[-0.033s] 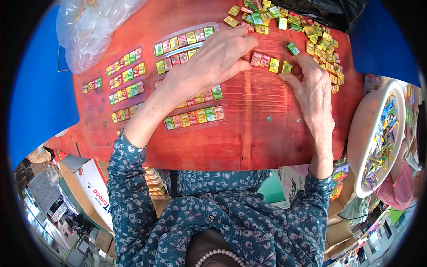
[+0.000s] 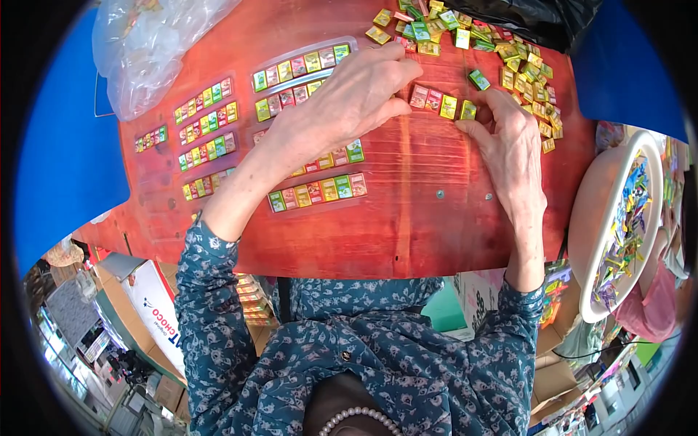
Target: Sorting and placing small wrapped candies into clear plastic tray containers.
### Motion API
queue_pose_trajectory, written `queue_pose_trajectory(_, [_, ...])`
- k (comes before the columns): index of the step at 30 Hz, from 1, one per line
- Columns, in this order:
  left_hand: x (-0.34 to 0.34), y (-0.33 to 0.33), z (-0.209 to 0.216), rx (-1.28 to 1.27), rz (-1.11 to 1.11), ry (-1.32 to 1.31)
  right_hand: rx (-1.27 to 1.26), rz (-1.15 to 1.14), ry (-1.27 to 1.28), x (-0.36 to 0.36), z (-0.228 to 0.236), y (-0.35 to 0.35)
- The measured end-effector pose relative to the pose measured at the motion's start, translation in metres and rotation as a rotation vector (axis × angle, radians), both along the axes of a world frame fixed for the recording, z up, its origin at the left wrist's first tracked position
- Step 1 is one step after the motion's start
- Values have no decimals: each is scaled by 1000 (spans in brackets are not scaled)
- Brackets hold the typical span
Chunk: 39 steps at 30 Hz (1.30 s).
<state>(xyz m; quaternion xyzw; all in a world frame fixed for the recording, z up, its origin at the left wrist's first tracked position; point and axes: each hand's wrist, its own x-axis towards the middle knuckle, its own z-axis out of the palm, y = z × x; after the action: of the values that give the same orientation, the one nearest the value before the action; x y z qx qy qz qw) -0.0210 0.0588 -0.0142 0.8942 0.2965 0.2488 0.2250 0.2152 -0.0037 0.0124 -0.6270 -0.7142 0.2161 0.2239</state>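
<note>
On a red wooden table (image 2: 407,218), a short row of small coloured candy packets (image 2: 440,103) lies between my hands. My left hand (image 2: 349,102) reaches across from the left, with its curled fingertips pressed against the red packet at the row's left end. My right hand (image 2: 509,142) holds the green packet at the row's right end between thumb and forefinger. A loose heap of yellow and green packets (image 2: 509,54) lies just beyond my right hand. Finished strips of packets (image 2: 316,192) lie under and to the left of my left forearm.
Several more packet strips (image 2: 207,134) lie on the table's left half. A clear plastic bag (image 2: 145,43) sits at the far left corner and a black bag (image 2: 538,18) at the far right. A white basin of coloured wrappers (image 2: 585,218) stands off the right edge.
</note>
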Motion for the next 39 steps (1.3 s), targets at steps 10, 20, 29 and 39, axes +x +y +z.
queue_pose_trajectory(10, [-19,-2,-2,-96,43,-27,132,111,19,-25,2,13])
queue_pose_trajectory(20, [-16,-11,4,15,-112,103,167,96,63,-25,-1,13])
queue_pose_trajectory(29, [-12,-10,0,97,-40,95,-27,-26,-8,7,7,-13])
queue_pose_trajectory(39, [-14,-5,-6,115,-64,3,58,-16,-42,6,7,-9])
